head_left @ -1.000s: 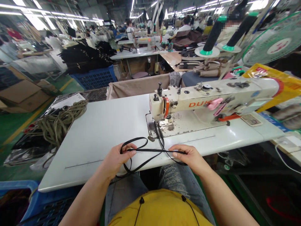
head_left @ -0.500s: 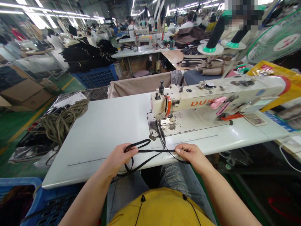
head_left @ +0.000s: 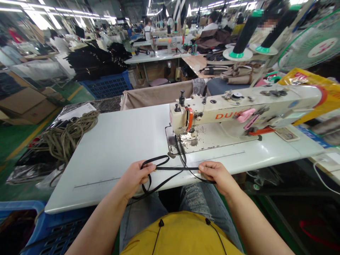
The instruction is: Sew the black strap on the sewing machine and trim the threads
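Observation:
A narrow black strap point(head_left: 176, 169) is stretched level between my two hands, just above the front edge of the white table. My left hand point(head_left: 139, 176) pinches it between thumb and fingers, and a loop of the strap sticks out past the thumb. At the other end my right hand point(head_left: 215, 172) is closed on it in a pinch. More of the strap hangs below the hands and runs up under the needle area of the sewing machine point(head_left: 239, 109). Where it ends under the presser foot is hidden.
Olive cord point(head_left: 71, 132) lies bundled on plastic at the left of the table point(head_left: 124, 131). A blue crate point(head_left: 23, 205) stands at lower left. Thread cones point(head_left: 245, 33) and a fan point(head_left: 316, 46) are at right. Behind the table hangs beige cloth point(head_left: 156, 95).
Almost nothing differs. The view has shifted slightly, and both hands still hold the strap taut in nearly the same place.

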Demonstrator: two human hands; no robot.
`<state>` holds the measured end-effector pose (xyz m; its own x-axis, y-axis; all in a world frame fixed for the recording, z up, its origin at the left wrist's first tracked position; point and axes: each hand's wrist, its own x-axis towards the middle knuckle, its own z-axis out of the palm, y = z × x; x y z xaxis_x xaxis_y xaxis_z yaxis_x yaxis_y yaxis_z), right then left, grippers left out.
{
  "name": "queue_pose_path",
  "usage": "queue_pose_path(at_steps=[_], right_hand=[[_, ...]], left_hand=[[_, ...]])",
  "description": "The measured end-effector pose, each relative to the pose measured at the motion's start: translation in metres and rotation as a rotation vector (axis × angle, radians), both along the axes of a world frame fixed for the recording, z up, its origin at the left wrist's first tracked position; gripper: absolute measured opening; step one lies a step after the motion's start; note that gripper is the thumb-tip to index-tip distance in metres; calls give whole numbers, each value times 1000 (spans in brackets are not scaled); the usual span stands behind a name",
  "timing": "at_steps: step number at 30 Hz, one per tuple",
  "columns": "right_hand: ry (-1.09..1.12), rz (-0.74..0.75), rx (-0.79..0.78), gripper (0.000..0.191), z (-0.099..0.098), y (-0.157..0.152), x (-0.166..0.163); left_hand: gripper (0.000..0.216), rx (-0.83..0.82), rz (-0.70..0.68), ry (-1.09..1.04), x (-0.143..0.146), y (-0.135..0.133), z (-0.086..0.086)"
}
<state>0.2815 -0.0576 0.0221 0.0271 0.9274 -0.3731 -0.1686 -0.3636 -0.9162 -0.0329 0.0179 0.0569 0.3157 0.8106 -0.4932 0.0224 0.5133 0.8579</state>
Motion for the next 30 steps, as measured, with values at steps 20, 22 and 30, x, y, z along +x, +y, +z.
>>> queue_pose_path(at_steps=[20,22,30], right_hand=[[21,12,4,51,-5,0,-1],[28,15,12,50,-5,0,-2],[66,25,35,40,-1,-2,-2]], left_hand=[[62,4,4,37,-5,2,3],[62,2,-6,44,-6,2,2],[59,9,-20,40,-12,3,-3]])
